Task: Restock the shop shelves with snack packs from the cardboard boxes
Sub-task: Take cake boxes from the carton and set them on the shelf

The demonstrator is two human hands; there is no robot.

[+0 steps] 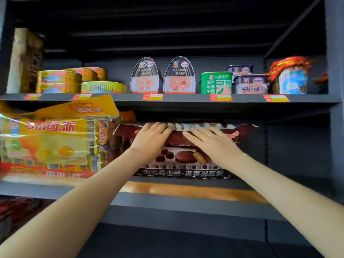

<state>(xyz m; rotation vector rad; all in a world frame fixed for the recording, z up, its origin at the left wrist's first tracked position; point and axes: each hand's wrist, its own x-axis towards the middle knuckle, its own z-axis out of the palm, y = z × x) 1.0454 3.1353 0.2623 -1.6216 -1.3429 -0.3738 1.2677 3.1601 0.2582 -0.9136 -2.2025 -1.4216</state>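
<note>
Both hands lie flat on the dark red snack pack (183, 155): the left hand (150, 139) and the right hand (214, 144) press its upper front with fingers straight and spread, gripping nothing. It stands on the middle shelf (186, 200), just beside the yellow cake packs (50, 144), its crinkled top edge close under the shelf above. It looks light, soft and glossy, likely slippery and easily crushed; broad palm pressure, or a hold at its two sides, would suit it best.

Dim upper shelf recess, bright front light, glare on yellow snack packs (46, 142), blurred left edge, wide-angle bowing
</note>
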